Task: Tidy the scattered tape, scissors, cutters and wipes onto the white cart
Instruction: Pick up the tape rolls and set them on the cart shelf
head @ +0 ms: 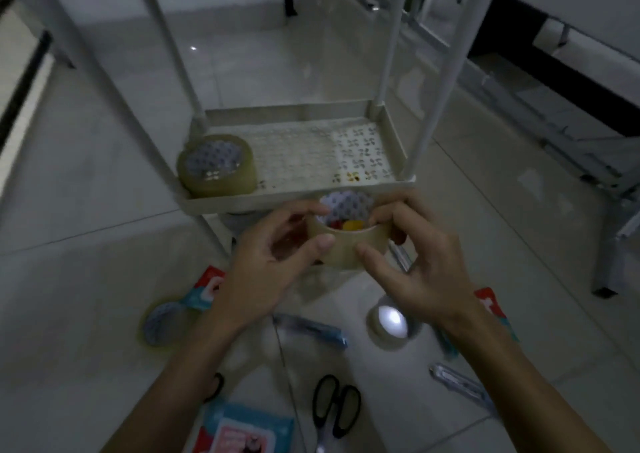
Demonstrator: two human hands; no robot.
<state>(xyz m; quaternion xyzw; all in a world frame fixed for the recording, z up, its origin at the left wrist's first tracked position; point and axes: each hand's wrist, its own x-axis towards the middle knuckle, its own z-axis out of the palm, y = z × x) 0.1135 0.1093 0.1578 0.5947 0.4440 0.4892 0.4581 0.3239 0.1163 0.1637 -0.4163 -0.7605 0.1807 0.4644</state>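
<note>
No legible text anywhere.

Clear tape roll (pixel 341 245) held up just before white cart (pixel 391 148) bottom shelf; second roll (pixel 216 165) flat in shelf's near-left corner. On floor: two more rolls (pixel 161 321) (pixel 389 323), black-handled scissors (pixel 334 407), blue cutters (pixel 311 328) (pixel 462 385), wipes pack (pixel 242 430) at bottom edge

Bare forearms (pixel 194 359); no sleeves
</note>
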